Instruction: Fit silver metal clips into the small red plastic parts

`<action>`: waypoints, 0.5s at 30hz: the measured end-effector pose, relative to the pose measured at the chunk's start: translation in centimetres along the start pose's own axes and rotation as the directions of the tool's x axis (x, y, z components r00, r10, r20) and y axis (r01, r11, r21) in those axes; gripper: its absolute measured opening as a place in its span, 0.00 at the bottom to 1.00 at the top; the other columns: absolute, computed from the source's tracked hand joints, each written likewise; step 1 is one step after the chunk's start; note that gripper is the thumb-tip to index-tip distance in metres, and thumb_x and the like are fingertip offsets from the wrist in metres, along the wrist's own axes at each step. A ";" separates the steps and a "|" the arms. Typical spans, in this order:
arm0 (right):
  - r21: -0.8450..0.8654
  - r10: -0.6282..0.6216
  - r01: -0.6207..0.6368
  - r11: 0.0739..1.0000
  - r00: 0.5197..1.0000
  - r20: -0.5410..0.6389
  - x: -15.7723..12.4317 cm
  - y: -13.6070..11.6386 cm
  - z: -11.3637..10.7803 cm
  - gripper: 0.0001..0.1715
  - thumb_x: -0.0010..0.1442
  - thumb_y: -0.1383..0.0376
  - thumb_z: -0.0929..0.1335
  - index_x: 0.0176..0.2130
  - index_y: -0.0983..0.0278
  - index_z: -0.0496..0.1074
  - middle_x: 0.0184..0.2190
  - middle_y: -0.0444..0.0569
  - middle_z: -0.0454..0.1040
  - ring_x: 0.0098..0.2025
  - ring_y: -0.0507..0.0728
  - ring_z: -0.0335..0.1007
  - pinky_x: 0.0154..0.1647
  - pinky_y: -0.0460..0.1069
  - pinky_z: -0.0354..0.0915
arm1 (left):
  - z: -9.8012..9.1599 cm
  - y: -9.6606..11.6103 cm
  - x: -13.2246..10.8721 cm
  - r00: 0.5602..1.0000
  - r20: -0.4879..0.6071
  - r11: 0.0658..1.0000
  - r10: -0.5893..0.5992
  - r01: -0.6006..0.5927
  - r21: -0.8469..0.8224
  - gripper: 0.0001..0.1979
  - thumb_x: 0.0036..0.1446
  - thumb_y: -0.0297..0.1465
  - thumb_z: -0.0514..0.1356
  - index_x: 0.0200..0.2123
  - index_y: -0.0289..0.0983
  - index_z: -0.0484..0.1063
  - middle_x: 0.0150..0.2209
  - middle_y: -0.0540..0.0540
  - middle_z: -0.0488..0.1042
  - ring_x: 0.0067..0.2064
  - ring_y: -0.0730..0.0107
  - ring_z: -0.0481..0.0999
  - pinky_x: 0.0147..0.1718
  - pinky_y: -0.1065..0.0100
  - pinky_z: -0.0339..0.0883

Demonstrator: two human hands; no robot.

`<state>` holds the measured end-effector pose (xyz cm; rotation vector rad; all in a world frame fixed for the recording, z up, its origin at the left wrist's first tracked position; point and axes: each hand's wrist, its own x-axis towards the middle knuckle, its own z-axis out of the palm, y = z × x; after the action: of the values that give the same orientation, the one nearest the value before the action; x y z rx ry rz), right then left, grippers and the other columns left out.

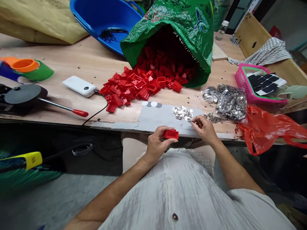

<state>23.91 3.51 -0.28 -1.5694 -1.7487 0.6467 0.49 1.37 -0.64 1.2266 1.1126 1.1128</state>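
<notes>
My left hand [157, 145] grips a small red plastic box [171, 134] between thumb and fingers, its open side facing up, just off the table's front edge. To the right, my right hand [204, 129] is closed in a pinch at the edge of the grey mat [158, 118]. Something small and brownish shows among its fingers, too little to name. Close by lies a pile of small shiny metal pieces [182, 113] on the mat. More red boxes [136, 84] spill from a green sack [192, 38] behind.
Left of the red boxes are a white power bank [79, 85] with a cable and a lever press [26, 95] with a red handle tip. On the right are plastic bags of metal pieces [231, 102], a pink basket [242, 80] and a red plastic bag [271, 124]. A blue basin [88, 19] stands behind.
</notes>
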 end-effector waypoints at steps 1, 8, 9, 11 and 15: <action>0.057 -0.009 0.007 0.998 0.999 0.039 -0.5 -0.9 0.2 0.05 0.61 0.62 0.67 0.36 0.61 0.70 0.27 0.43 0.71 0.25 0.51 0.63 0.27 0.46 0.58 | 0.0 0.1 0.0 0.999 -0.009 0.996 0.049 -0.048 0.072 0.22 0.43 0.33 0.73 0.43 0.39 0.74 0.46 0.44 0.79 0.45 0.61 0.79 0.50 0.63 0.71; 0.121 -0.174 0.164 0.979 0.981 0.085 -2.4 -4.6 1.6 0.04 0.64 0.64 0.66 0.39 0.59 0.72 0.32 0.46 0.75 0.31 0.54 0.69 0.33 0.49 0.64 | -0.1 0.5 0.0 0.939 0.039 0.865 0.343 -0.331 0.377 0.19 0.51 0.35 0.69 0.47 0.42 0.76 0.47 0.45 0.80 0.47 0.61 0.80 0.52 0.65 0.71; 0.106 -0.202 0.192 0.976 0.976 0.086 -2.4 -4.7 1.7 0.05 0.64 0.64 0.66 0.40 0.58 0.73 0.33 0.47 0.76 0.33 0.55 0.70 0.34 0.49 0.65 | -0.1 0.4 0.0 0.930 0.051 0.849 0.363 -0.352 0.393 0.19 0.51 0.35 0.69 0.48 0.42 0.76 0.47 0.45 0.80 0.48 0.61 0.80 0.52 0.64 0.71; 0.077 -0.247 0.240 0.968 0.965 0.093 -2.4 -4.9 2.1 0.06 0.65 0.65 0.65 0.41 0.58 0.73 0.33 0.48 0.75 0.35 0.56 0.71 0.35 0.50 0.67 | -0.1 0.3 0.0 0.918 0.075 0.824 0.389 -0.383 0.417 0.18 0.53 0.35 0.68 0.48 0.42 0.75 0.47 0.45 0.80 0.48 0.61 0.80 0.53 0.63 0.71; 0.041 -0.292 0.290 0.956 0.953 0.076 -2.4 -5.2 2.5 0.08 0.66 0.66 0.64 0.41 0.58 0.73 0.33 0.49 0.75 0.36 0.56 0.72 0.38 0.51 0.68 | 0.0 0.3 -0.2 0.897 0.091 0.789 0.432 -0.425 0.445 0.15 0.54 0.35 0.67 0.47 0.42 0.76 0.46 0.45 0.81 0.48 0.62 0.80 0.54 0.62 0.71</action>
<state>18.75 0.56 1.61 -1.2453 -1.9723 0.5926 0.46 1.16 -0.36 1.9212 1.1769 1.2331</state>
